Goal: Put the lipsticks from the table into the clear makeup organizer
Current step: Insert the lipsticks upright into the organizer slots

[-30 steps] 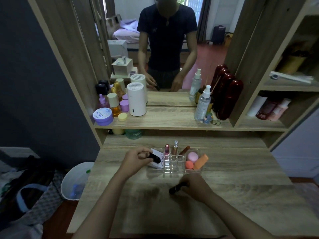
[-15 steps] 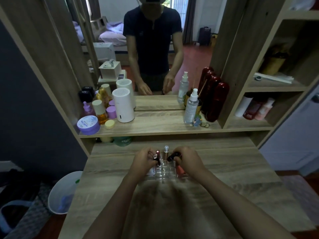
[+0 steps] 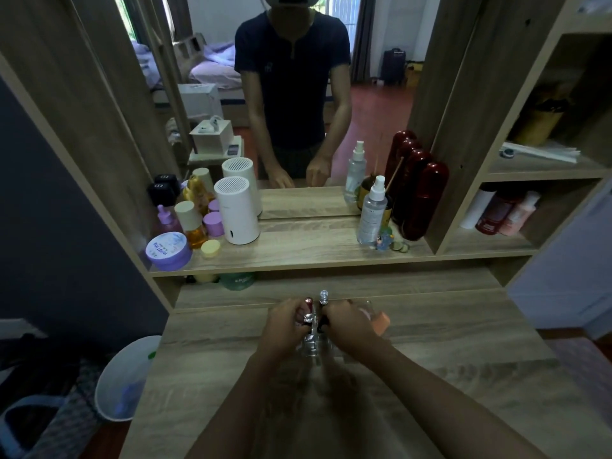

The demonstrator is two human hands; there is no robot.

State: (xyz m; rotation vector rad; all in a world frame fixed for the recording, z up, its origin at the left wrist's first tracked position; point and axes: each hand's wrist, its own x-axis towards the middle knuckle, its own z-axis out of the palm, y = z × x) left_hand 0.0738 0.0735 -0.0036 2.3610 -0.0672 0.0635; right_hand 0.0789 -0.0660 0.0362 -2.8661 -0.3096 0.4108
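Taking the clear makeup organizer (image 3: pixel 313 346) as the landmark: the left hand (image 3: pixel 284 324) was closed at its left edge, fingertips pinching a red lipstick (image 3: pixel 308 309) that stood upright in a front slot. Just right of that, a silver-capped tube (image 3: pixel 323 298) rose from a rear slot. The right hand (image 3: pixel 347 323) had come up from the table (image 3: pixel 463 329), where it gripped a dark lipstick (image 3: pixel 323 321) 1 second earlier, and now held that lipstick curled-fingered over the organizer's middle slots. An orange item (image 3: pixel 381 323) sat at the organizer's right end. Judging by this, 2 lipsticks were being seated.
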